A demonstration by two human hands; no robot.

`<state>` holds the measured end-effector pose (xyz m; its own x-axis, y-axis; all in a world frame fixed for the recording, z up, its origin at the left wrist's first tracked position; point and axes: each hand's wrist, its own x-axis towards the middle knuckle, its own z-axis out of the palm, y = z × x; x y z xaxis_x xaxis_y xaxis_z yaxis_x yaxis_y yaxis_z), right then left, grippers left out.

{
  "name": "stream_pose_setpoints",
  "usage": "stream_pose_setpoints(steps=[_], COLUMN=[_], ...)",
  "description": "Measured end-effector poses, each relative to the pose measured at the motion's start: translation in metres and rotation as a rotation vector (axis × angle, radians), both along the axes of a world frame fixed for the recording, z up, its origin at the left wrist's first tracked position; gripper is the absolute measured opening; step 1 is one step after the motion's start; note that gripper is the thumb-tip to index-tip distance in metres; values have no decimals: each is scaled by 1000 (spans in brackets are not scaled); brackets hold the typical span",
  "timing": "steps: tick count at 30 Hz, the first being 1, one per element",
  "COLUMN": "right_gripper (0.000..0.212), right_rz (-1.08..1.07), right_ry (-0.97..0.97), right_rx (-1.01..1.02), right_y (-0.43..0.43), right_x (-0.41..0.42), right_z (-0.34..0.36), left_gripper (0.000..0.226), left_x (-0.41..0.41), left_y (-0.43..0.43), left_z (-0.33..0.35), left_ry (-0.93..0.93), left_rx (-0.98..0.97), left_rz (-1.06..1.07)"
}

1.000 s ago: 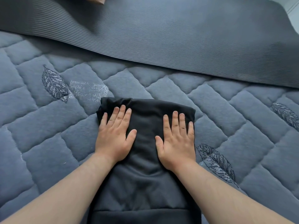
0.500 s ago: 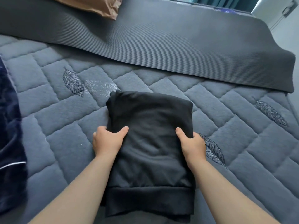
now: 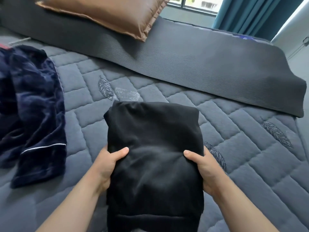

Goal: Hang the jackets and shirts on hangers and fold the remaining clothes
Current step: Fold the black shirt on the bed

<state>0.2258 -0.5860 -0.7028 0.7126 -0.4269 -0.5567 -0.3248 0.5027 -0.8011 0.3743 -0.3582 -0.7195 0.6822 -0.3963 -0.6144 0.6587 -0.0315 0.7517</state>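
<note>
We see a bed (image 3: 250,190) with a soft grey-blue quilt (image 3: 87,124) on top. The quilt is sewn into blocks, and small leaves (image 3: 105,87) are stitched on it. A dark grey ribbed mat (image 3: 184,64) lies across the far part of the quilt, from side to side. A shiny brown pillow (image 3: 108,12) rests on that mat. On the left of the quilt lies a dark blue velvet garment (image 3: 36,106) with a thin white stripe, all crumpled. In the middle is a folded black garment (image 3: 153,131); we cannot tell if it touches the quilt.
</note>
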Motion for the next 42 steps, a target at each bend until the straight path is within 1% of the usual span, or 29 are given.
stream_pose_setpoints(steps=[3, 8, 13, 17, 19, 21, 27, 33, 35, 39, 42], right_gripper=[33, 31, 30, 24, 28, 33, 32, 24, 25, 29, 36], right_rz=[52, 158, 253, 338, 375, 400, 495, 524, 523, 597, 653], right_ry=[-28, -116, -213, -256, -268, -281, -307, -360, -378, -433, -481], right_rx=[-4, -79, -95, -71, -72, -78, -131, -234, -254, -278, -272], right_y=[17, 50, 85, 116, 133, 150, 202, 262, 286, 344, 391], right_x=[9, 31, 32, 17, 12, 11, 27, 63, 78, 115, 137], right_z=[51, 160, 263, 321, 344, 364, 412, 440, 450, 465, 478], left_gripper=[35, 26, 27, 29, 33, 32, 34, 32, 30, 28, 27], left_x=[-8, -15, -37, -70, -88, -102, -125, -119, -109, -85, -77], left_y=[30, 77, 125, 163, 181, 197, 249, 306, 331, 389, 429], left_z=[51, 159, 263, 329, 357, 382, 439, 469, 477, 490, 504], left_ry=[-58, -191, -298, -350, -379, -409, -411, -547, -569, -639, -710], left_rx=[-7, -14, -57, -42, -23, -14, -32, 22, 56, 123, 159], left_rz=[100, 214, 290, 383, 416, 455, 550, 688, 728, 790, 861])
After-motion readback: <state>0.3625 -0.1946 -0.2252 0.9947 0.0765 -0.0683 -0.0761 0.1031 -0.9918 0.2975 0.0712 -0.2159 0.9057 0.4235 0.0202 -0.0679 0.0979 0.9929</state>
